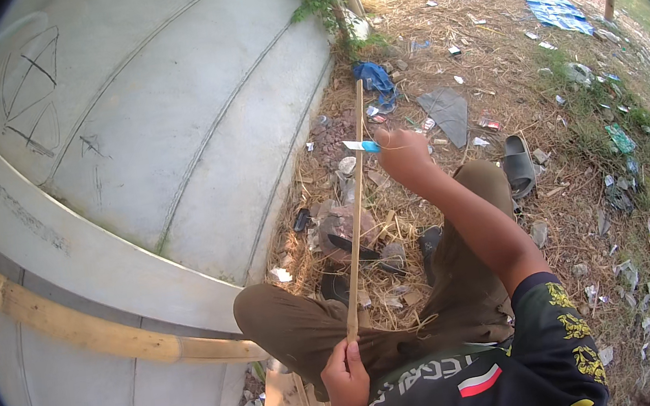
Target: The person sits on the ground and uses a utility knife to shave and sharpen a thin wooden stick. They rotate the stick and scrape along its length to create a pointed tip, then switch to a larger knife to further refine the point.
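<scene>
A long, thin bamboo strip (pixel 357 231) slants upward from my lap toward the ground ahead. My left hand (pixel 346 381) is closed around its near end, thumb on top. Farther along, my right hand (pixel 405 153) grips a blue-handled cutter knife (pixel 371 147). Its pale blade crosses the strip near the far end; whether it presses into the bamboo I cannot tell. Thin curled shavings hang close to the right hand. Beneath the strip, between my legs, a dark blade-like tool (pixel 351 246) lies over stones and straw.
A grey panelled wall (pixel 222 110) rises on the left, with a bamboo pole (pixel 86 321) along it. A grey sandal (pixel 519 167) lies right of my knee. Blue cloth (pixel 377 85) and a dark flat piece (pixel 447 114) rest ahead. Litter and dry straw cover the ground.
</scene>
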Motion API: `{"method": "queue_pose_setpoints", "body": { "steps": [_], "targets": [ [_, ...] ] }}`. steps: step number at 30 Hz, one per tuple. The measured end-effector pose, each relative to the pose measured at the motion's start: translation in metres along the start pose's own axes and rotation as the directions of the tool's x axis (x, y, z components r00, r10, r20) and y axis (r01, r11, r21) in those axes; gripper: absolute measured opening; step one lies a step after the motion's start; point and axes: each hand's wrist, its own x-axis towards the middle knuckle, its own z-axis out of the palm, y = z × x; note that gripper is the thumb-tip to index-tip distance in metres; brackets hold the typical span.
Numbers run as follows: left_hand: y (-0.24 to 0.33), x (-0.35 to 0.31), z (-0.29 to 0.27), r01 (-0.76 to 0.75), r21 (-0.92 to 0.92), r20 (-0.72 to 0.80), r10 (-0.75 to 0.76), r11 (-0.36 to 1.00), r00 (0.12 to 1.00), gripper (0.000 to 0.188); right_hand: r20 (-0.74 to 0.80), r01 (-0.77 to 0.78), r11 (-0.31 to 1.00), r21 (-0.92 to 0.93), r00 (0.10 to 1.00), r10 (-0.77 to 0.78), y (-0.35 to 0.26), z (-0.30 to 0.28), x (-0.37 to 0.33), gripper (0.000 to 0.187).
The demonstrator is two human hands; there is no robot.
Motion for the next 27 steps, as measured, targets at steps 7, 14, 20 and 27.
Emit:
{"method": "queue_pose_setpoints", "body": {
  "steps": [7, 14, 20, 27],
  "targets": [
    [-0.001, -0.022, -0.026, -0.077, -0.038, -0.032, 0.076, 0.996, 0.997, 0.026, -0.226, -0.092, 0.995, -0.048, 0.971, 0.079, 0.04, -0.051, 0.079, 0.011],
    [-0.008, -0.027, -0.03, 0.013, -0.17, 0.214, 0.024, 0.985, 0.977, 0.033, -0.174, -0.555, 0.831, 0.045, 0.815, 0.553, 0.098, -0.055, 0.111, 0.021],
    [-0.007, -0.034, -0.031, 0.327, -0.335, 0.379, -0.192, 0.883, 0.905, 0.043, -0.001, -0.42, 0.859, 0.291, 0.898, 0.44, 0.079, -0.053, 0.058, 0.026],
    [0.014, 0.01, -0.002, 0.393, -0.55, 0.509, -0.077, 0.737, 0.857, 0.039, -0.054, 0.244, 0.895, 0.374, 0.969, -0.242, -0.017, -0.033, -0.093, 0.012]
  ]
}}
